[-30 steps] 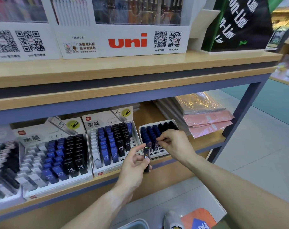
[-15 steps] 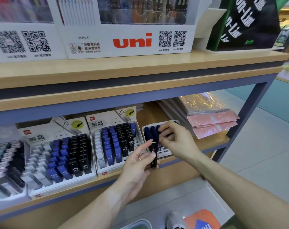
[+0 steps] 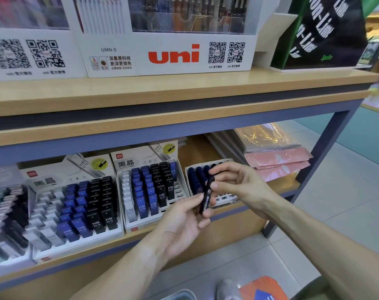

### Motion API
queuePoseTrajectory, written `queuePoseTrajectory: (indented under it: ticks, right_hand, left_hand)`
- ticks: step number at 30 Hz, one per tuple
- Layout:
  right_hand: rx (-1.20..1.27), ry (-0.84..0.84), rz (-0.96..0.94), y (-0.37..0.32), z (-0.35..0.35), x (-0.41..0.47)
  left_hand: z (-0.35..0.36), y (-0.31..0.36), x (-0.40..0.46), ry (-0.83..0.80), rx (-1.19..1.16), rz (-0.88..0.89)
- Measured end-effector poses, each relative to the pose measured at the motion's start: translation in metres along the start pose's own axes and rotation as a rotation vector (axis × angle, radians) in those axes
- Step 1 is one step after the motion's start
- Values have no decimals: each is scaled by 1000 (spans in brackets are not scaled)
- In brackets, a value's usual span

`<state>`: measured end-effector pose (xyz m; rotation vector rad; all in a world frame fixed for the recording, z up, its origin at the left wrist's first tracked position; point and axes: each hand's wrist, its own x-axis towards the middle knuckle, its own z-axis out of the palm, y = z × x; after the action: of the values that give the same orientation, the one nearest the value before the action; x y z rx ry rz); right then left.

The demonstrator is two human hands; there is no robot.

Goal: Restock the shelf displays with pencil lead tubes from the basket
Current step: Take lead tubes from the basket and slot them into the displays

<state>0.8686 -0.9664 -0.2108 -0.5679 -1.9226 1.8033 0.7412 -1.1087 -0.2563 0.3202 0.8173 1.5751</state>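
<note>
A black pencil lead tube (image 3: 207, 195) stands nearly upright between my two hands, in front of the lower shelf. My left hand (image 3: 182, 224) holds its lower end with curled fingers. My right hand (image 3: 238, 187) pinches its upper half between thumb and fingers. Right behind them sits a small white display tray (image 3: 224, 199) with dark blue tubes at its back and bare slots at its front. Two larger display boxes (image 3: 149, 187) (image 3: 75, 211) to the left hold rows of white, blue and black HB 0.5 tubes.
Pink plastic packets (image 3: 277, 161) lie stacked on the lower shelf at right. White uni pen display boxes (image 3: 169, 53) and a green-black bag (image 3: 320, 33) stand on the upper shelf. A basket rim (image 3: 179, 295), a grey shoe and an orange item show at the bottom edge.
My right hand left the small tray and came onto the black tube held by my left hand. The tube rose a little and now sits between both hands.
</note>
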Motion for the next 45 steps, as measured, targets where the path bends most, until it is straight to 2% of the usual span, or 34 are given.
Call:
queuePoseTrajectory:
  ticks: [6,9,11,14,17,21,24,26,32,40,45]
  right_hand:
    - [-65,137,-17,3,4,0]
    - [-86,158,-10,5,5,0]
    - [-128,159,-23,3,2,2]
    - [-282,228,-93,0,-14,6]
    - [-499,310,-111,1,-36,7]
    - [-691,363,-101,10,-58,5]
    - [-816,362,-99,17,-64,6]
    - [-842,344,-90,21,-65,6]
    - [-871,213,-125,32,-54,12]
    - [-939,83,-136,39,-47,20]
    - [-991,183,-154,52,-48,22]
  left_hand:
    - [3,-5,0,49,87,29]
    - [3,-5,-1,54,80,40]
    - [3,-6,1,86,164,57]
    - [-3,-12,6,226,605,156]
    - [-13,-20,9,266,968,276]
    - [-17,-25,8,226,1337,393]
    - [-21,-31,9,136,1635,497]
    - [-26,-35,12,77,1745,512]
    - [-33,-41,20,75,1848,526]
    - [-36,-40,24,80,1778,525]
    - [-41,-36,27,76,1707,462]
